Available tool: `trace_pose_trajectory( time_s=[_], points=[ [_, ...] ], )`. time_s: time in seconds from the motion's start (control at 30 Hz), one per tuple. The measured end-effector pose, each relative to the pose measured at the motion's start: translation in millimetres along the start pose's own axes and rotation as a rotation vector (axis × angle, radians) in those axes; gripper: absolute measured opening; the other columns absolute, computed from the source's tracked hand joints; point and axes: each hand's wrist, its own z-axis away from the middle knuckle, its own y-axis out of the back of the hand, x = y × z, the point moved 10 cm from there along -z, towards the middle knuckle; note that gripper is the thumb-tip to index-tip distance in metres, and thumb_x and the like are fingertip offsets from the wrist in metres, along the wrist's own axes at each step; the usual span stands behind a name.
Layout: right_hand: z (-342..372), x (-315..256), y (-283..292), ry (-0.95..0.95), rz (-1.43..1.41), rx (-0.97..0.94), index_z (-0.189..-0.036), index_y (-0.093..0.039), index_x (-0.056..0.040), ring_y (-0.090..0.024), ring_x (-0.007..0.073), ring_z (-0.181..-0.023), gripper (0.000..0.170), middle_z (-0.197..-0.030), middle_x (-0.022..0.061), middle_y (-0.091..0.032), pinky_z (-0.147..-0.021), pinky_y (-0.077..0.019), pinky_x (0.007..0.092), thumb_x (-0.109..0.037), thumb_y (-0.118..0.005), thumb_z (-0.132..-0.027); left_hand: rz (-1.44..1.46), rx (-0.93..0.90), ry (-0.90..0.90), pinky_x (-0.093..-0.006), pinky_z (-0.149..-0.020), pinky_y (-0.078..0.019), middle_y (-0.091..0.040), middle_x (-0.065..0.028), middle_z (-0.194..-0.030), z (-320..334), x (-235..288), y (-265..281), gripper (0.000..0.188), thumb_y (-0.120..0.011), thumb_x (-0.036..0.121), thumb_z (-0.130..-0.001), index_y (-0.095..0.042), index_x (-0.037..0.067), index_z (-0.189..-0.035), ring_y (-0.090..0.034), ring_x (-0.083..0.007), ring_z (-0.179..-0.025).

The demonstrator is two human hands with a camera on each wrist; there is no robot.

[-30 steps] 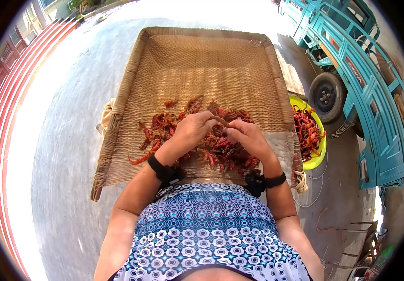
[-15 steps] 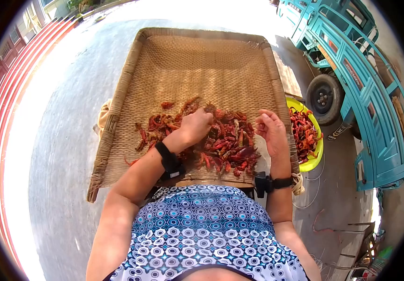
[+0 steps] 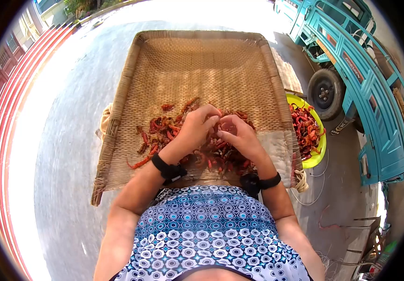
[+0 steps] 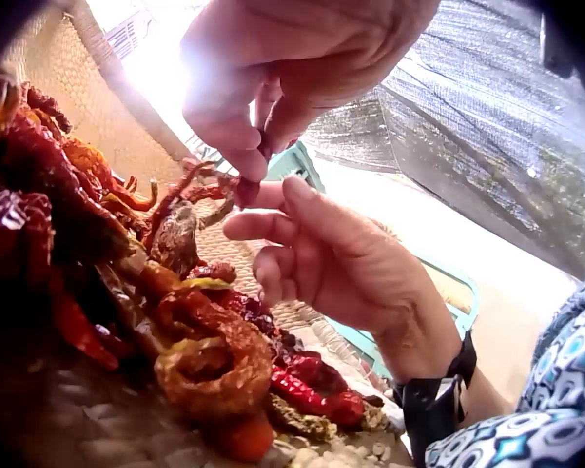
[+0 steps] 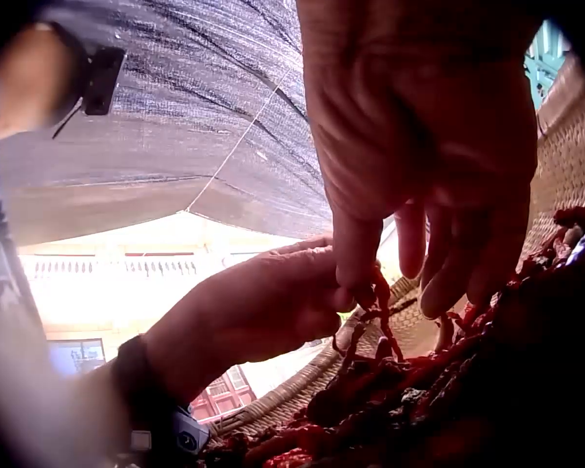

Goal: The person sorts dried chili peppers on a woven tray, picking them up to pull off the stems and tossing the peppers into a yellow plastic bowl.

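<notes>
Over the heap of dried red chilies (image 3: 164,126) my two hands meet, fingertips close together. My left hand (image 3: 197,127) pinches a dark red dried chili (image 4: 247,191) between thumb and forefinger; in the left wrist view this hand hangs at the top. From the other side my right hand (image 3: 243,136) has its thumb and forefinger at the chili's lower end, pinching it, the other fingers loosely bent. In the right wrist view the palm of the right hand (image 5: 419,146) hides part of the meeting point, with the left hand (image 5: 258,307) beside it.
The chilies lie in a large woven tray (image 3: 192,70) with a raised rim. At its right stands a yellow basin (image 3: 323,147) full of red chilies. A teal cargo tricycle (image 3: 375,103) is parked farther right; red-edged steps (image 3: 19,93) run along the left.
The right hand first moved away to the tray's right side, open, while the left reached into the heap. Now both are together again above the chilies, with a chili between their fingertips.
</notes>
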Motion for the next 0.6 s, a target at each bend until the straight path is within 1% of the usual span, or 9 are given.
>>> trace_pose_trajectory(
  time_s=[0.03,0.13,0.23,0.33,0.43,0.53,0.6],
  points=[
    [1,-2,1,0.028,0.003,0.017,-0.117,-0.062,-0.0026,-0.064,0.0142,-0.083,0.030,-0.094,0.0079,-0.068,-0.073,-0.0524,0.0290,-0.020,-0.065,-0.092,0.146,0.019,0.066,-0.0249,-0.063,-0.0490,-0.066,-0.0033,-0.085,0,-3,2,0.017,-0.056,0.017,-0.099,-0.060,0.003,-0.106,-0.060,-0.0089,-0.072],
    [2,3,-3,-0.011,-0.125,-0.027,-0.120,-0.059,-0.0018,-0.063,0.0131,-0.083,0.032,-0.095,0.0052,-0.067,-0.072,-0.0522,0.0265,-0.019,-0.065,-0.093,0.348,0.013,0.071,-0.0233,-0.062,-0.0477,-0.067,-0.0022,-0.088,0,-5,4,0.017,-0.055,0.018,-0.100,-0.060,0.004,-0.107,-0.062,-0.0089,-0.073],
    [4,16,-17,-0.165,-0.396,-0.163,-0.119,-0.060,-0.0017,-0.061,0.0085,-0.081,0.031,-0.094,0.0024,-0.066,-0.069,-0.0511,0.0236,-0.020,-0.064,-0.094,0.302,0.000,0.183,-0.0206,-0.061,-0.0452,-0.067,-0.0008,-0.088,4,-8,3,0.018,-0.054,0.021,-0.101,-0.060,0.005,-0.108,-0.061,-0.0071,-0.074],
    [10,17,-22,-0.298,-0.537,-0.199,-0.117,-0.061,-0.0033,-0.059,0.0047,-0.078,0.028,-0.091,-0.0007,-0.064,-0.068,-0.0497,0.0216,-0.022,-0.064,-0.096,0.228,0.033,0.204,-0.0190,-0.060,-0.0435,-0.067,0.0004,-0.089,4,-11,7,0.019,-0.054,0.022,-0.101,-0.060,0.006,-0.108,-0.061,-0.0057,-0.074],
    [7,17,-23,-0.215,-0.476,-0.200,-0.113,-0.062,-0.0054,-0.056,0.0035,-0.074,0.025,-0.089,-0.0024,-0.063,-0.067,-0.0487,0.0208,-0.023,-0.065,-0.095,0.317,0.000,0.203,-0.0193,-0.061,-0.0439,-0.067,0.0006,-0.089,4,-10,2,0.018,-0.054,0.022,-0.101,-0.061,0.007,-0.108,-0.061,-0.0057,-0.075],
    [8,17,-19,-0.195,-0.544,-0.111,-0.108,-0.062,-0.0059,-0.056,0.0040,-0.072,0.022,-0.087,-0.0031,-0.062,-0.065,-0.0483,0.0204,-0.022,-0.066,-0.094,0.323,0.027,0.205,-0.0190,-0.061,-0.0438,-0.067,0.0006,-0.089,4,-12,2,0.018,-0.055,0.021,-0.100,-0.061,0.007,-0.109,-0.061,-0.0058,-0.074],
    [9,16,-18,-0.198,-0.508,-0.119,-0.105,-0.062,-0.0063,-0.056,0.0042,-0.071,0.020,-0.086,-0.0029,-0.062,-0.064,-0.0480,0.0205,-0.021,-0.067,-0.094,0.283,0.017,0.222,-0.0194,-0.063,-0.0444,-0.067,0.0010,-0.089,4,-14,3,0.019,-0.056,0.021,-0.100,-0.061,0.006,-0.110,-0.060,-0.0059,-0.074]
  ],
)
